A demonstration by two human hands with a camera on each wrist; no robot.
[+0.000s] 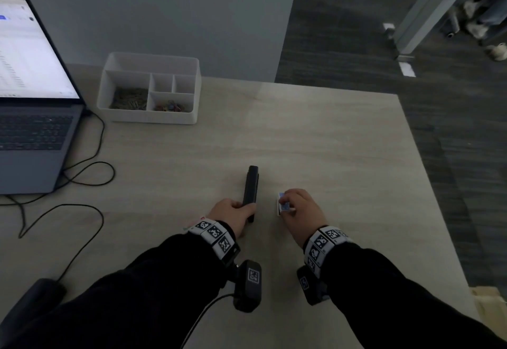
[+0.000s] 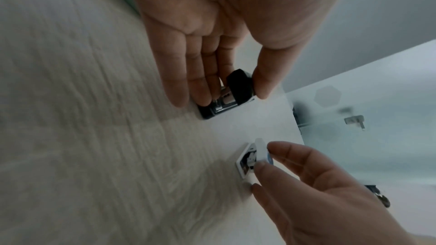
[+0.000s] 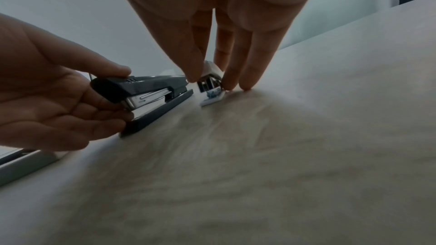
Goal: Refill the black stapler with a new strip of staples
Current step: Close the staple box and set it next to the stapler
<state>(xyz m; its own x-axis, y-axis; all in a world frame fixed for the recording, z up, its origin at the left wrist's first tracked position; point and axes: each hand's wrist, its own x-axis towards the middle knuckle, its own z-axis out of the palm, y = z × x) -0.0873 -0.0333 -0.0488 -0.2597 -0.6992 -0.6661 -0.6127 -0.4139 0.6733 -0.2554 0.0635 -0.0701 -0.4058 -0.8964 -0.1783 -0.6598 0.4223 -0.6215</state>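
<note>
The left hand point(image 1: 236, 212) pinches the closed stapler point(image 1: 251, 189); at its 3 o'clock the right hand point(image 1: 297, 206) pinches the open staple box point(image 1: 282, 204), which could tip and spill.

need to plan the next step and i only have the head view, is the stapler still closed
Observer: Yes. In the right wrist view the stapler has its top arm down over the metal magazine, base flat on the table.
Operator: how does the left hand have it
Observer: The left hand pinches the rear end, thumb on top, fingers at the side.
Operator: and the staple box
Observer: The staple box is open, flap up; the right hand pinches that flap, and something metallic shows inside.
</note>
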